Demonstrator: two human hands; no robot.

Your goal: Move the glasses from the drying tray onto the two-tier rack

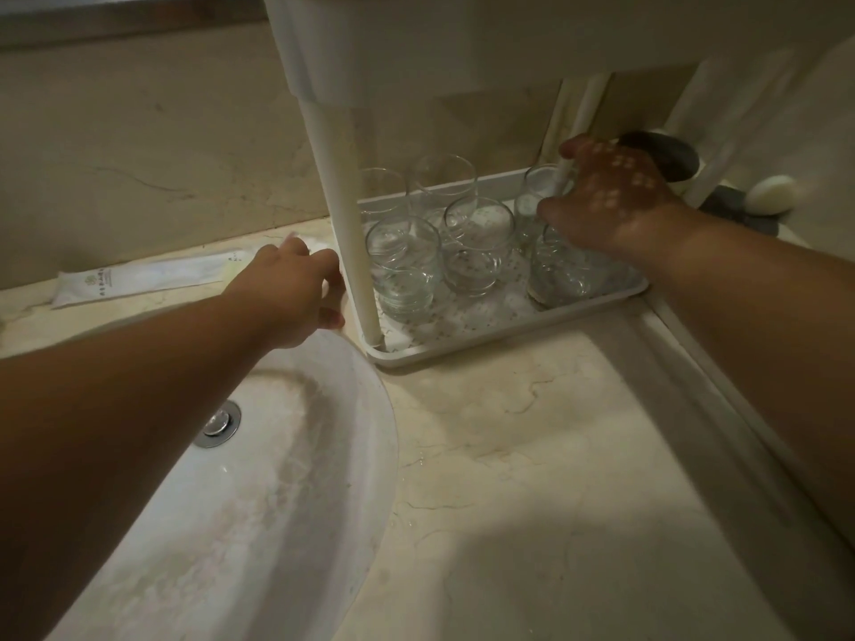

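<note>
— Nearest the camera?
— Two bare forearms reaching forward over a pale marble counter (532, 478), the left one crossing above a white sink (277, 478) with a metal drain plug (217, 421).

— And the left hand?
— Left hand (291, 293) hovering just beside the front post (344, 215) of the rack, fingers loosely curled, holding nothing, fingertips close to the post but contact not clear.

— Right hand?
— Right hand (610, 196) farther in, palm down, over the right end of the lower tray (462, 353). Fingers spread and bent over the glasses there, thumb near a thin white rod at the back. Seems to rest on the rim of a glass (539, 201); a real grip cannot be told, since the fingertips are hidden. Speckled with small patches of light across the back.

— Where do the glasses sit?
— All upright on the white lower tray, on a dotted liner. Front left glass (402, 266) just behind the post, middle glass (479, 245) beside it, two more behind at the back edge (444, 182) and (381, 192). Another glass (560, 270) at the front right, directly beneath the right wrist.

— Above them?
— Upper tier (416, 43) of the rack, white, seen from below; contents not visible.

— Anything else around?
— A flat white packet (139, 277) lying on the counter along the wall, left of the rack. Past the rack on the right, a dark round dish (671, 155) and a pale oval soap (770, 194), blurred.
</note>
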